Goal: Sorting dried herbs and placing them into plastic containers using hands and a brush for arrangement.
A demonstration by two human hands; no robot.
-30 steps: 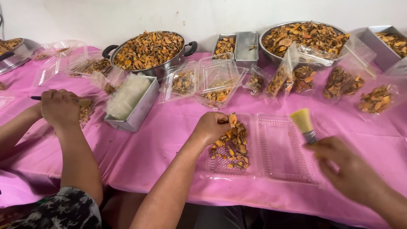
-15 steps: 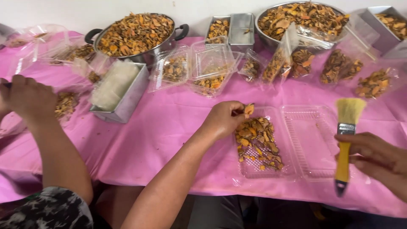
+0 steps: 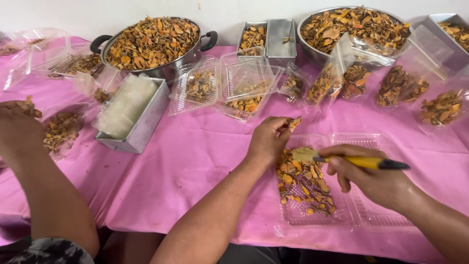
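Observation:
My left hand (image 3: 267, 143) pinches a dried orange slice (image 3: 294, 122) in its fingertips, just above the far end of an open clear plastic clamshell tray (image 3: 342, 222). A heap of dried orange-brown slices (image 3: 303, 183) lies in the tray's left half. My right hand (image 3: 373, 178) grips a yellow-handled brush (image 3: 361, 162) held level, its pale bristles (image 3: 305, 154) touching the top of the heap, right beside my left hand.
On the pink tablecloth (image 3: 195, 161) stand a pot (image 3: 151, 41) and a steel bowl (image 3: 351, 24) full of slices, metal tins (image 3: 132, 115), and several filled clamshells (image 3: 246, 85). A co-worker's arm and hand (image 3: 19, 128) reach over a clamshell (image 3: 61, 132) at left.
My right hand has swung the brush from upright down to level and brought its bristles onto the slices. My left hand has lifted one slice at the tray's far end.

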